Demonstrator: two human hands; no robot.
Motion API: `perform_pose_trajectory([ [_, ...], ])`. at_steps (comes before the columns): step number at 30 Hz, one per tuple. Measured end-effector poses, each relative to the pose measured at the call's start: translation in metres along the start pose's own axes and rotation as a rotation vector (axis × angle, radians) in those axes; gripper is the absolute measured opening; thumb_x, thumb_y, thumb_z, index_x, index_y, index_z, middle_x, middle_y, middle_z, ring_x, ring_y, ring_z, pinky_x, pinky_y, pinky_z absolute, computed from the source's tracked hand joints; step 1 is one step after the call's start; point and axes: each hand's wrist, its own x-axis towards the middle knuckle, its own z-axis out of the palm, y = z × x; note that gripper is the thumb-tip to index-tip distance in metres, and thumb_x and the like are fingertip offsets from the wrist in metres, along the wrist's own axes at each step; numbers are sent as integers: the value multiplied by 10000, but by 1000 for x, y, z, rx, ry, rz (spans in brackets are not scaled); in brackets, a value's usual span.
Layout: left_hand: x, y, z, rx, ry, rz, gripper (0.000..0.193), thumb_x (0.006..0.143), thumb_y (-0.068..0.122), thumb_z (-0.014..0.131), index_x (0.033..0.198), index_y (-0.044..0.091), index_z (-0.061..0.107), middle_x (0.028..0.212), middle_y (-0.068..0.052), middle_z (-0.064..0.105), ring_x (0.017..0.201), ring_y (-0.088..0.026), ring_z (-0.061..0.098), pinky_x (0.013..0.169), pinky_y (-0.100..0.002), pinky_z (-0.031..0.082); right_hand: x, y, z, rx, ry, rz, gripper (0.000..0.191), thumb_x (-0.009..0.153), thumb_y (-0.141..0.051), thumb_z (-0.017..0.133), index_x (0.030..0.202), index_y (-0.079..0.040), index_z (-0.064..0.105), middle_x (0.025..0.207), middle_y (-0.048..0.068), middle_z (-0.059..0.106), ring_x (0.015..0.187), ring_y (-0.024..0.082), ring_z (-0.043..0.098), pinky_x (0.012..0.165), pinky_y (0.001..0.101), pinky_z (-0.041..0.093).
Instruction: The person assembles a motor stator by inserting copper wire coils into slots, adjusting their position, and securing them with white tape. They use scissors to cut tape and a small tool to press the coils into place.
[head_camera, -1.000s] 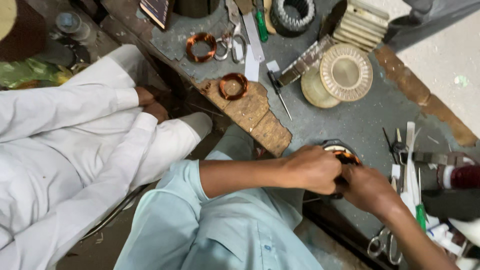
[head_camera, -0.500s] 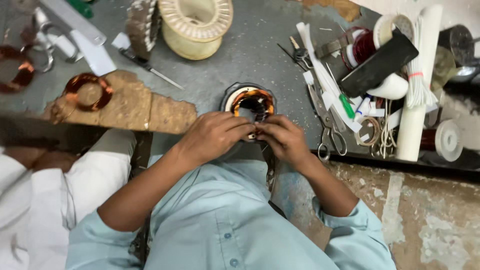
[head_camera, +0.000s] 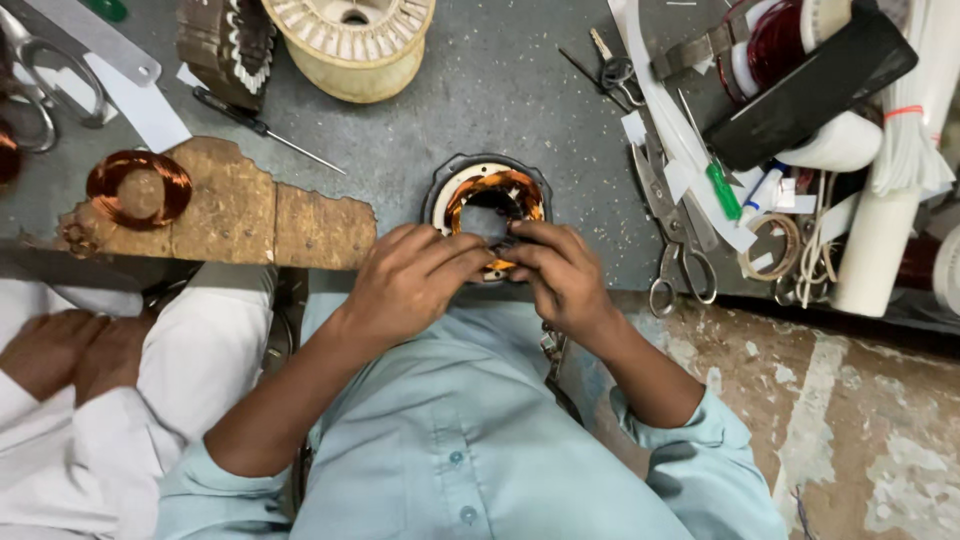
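1. Copper windings fill a round stator (head_camera: 487, 200) that lies at the near edge of the grey surface (head_camera: 480, 90).
2. Left hand (head_camera: 405, 285) and right hand (head_camera: 560, 275) meet at its near rim, fingers (head_camera: 470, 255) curled and pinching the coil there.
3. Step in hand, by my judgement: seating or dressing the winding (scissors (head_camera: 672, 250) lie just right).
4. Next calls for steady fingertip pressure without nicking wire.
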Motion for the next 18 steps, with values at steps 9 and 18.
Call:
perform_pose_trajectory([
  [9,-35,-3,19,-250,187,-276,308,900,151,766,1189,57,719,1232,-84,723,1020,-252,682,896,-352,553,-33,15,2,42,84,100,373,757,59,721,1126,20,679,1353,212,592,1116,432,642,932,487,544],
  [18,-39,39,47,-330,289,-603,1065,870,437,770,1606,-5,140,1587,-340,348,1489,-469,354,1217,-493,304,-67,6,18,599,190,768,416,1097,-172,493,1455,12,600,765,78,649,637,125,584,607,267,493],
])
